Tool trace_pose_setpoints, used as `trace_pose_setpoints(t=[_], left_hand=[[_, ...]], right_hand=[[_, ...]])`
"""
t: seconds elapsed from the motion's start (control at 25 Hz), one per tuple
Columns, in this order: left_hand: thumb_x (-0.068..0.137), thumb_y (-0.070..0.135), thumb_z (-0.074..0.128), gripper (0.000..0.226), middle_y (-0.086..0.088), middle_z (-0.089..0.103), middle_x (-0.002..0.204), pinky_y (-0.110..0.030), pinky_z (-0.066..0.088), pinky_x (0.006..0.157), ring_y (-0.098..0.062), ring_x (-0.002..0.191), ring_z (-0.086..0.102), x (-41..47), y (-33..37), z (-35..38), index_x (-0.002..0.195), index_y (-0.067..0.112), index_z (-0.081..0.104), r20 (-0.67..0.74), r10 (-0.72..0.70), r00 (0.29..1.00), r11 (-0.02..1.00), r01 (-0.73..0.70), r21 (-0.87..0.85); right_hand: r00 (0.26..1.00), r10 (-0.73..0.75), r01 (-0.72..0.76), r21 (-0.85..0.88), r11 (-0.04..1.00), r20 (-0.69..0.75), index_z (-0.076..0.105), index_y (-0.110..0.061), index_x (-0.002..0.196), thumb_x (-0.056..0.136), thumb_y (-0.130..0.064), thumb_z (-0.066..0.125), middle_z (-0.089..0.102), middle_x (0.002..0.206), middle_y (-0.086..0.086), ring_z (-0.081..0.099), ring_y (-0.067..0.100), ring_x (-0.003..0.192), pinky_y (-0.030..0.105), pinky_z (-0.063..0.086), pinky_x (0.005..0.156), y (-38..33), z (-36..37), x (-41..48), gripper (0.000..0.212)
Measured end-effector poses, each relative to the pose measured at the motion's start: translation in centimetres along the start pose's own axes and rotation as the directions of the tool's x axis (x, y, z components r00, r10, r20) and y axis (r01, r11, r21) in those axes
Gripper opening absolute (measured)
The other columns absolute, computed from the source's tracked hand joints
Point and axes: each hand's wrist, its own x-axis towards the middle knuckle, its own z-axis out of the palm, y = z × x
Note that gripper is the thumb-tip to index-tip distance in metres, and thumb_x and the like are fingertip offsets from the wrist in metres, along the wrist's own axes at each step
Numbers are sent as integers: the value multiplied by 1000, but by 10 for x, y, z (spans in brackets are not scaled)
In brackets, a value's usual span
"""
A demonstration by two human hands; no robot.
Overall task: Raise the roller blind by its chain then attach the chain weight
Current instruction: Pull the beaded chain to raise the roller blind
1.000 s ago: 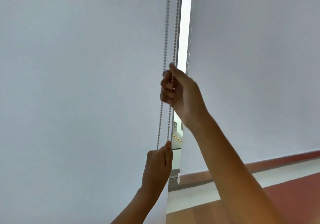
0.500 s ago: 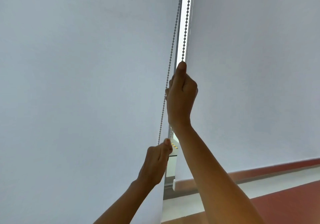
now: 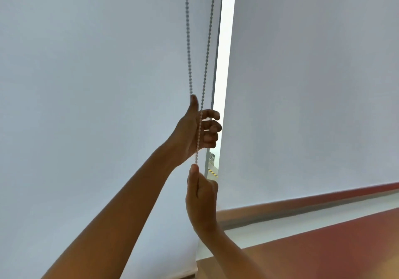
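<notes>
L hand (image 3: pixel 195 131) raised; chain (image 3: pixel 199 114) across palm.

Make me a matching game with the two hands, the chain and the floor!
Things:
1. left hand
2. right hand
3. bead chain
4. floor

Clues:
A. reddish brown
B. lower down, closed on the chain
C. higher up, fingers loosely open
D. hangs down in two strands

Pairs: 1-C, 2-B, 3-D, 4-A

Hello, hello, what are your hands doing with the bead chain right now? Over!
Left hand up high, fingers loosely curled around the bead chain. Right hand below, pinching the same strand. Chain weight not in view. Nothing blocking.
</notes>
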Motion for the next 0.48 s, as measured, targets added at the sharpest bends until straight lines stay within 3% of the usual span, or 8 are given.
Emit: trace_pose_setpoints(t=[0.08, 0.12, 0.2, 0.32, 0.48], left_hand=[[86, 73, 13, 66, 5, 28, 47, -22, 12, 44, -12, 45, 13, -5, 6, 7, 59, 16, 34, 47, -94, 994, 994, 91, 59], [85, 74, 12, 62, 6, 20, 46, -22, 7, 43, -11, 45, 8, -8, 7, 10, 59, 19, 22, 38, -97, 995, 993, 95, 64], [84, 76, 14, 59, 5, 9, 50, -21, 4, 42, -11, 45, 4, -16, 6, 19, 63, 21, 10, -23, -37, 999, 995, 39, 90], [89, 69, 20, 57, 1, 10, 54, -23, 7, 42, -11, 42, 7, -22, -3, 34, 62, 20, 11, -192, 152, 970, 956, -95, 277], [96, 58, 18, 57, -5, 18, 52, -32, 20, 47, -17, 45, 17, -17, -10, 40, 53, 21, 17, -306, 405, 862, 807, -179, 563]], right_hand=[[1000, -26, 26, -29, 999, -11, 29, -28, 58, 99, -51, 29, 19, 44, -8, 37, 16, 38, 24, 36, 36, -2, -2, -3, 47], [999, -36, 36, -34, 999, -8, 25, -30, 57, 99, -51, 28, 14, 44, -12, 32, 12, 35, 15, 28, 38, -5, -3, -3, 47], [1000, -10, 10, -26, 1000, 2, 19, -35, 56, 99, -54, 26, 12, 45, -17, 23, 8, 35, 12, 17, 43, -12, -7, -3, 47], [997, 78, -79, 3, 997, 27, 21, -38, 53, 95, -61, 25, 16, 44, -15, 23, 9, 37, 12, 20, 45, -18, -12, -7, 48], [923, 331, -360, 139, 922, 199, 34, -32, 42, 91, -58, 34, 24, 39, -10, 22, 9, 38, 22, 21, 45, -30, -13, -11, 55]])
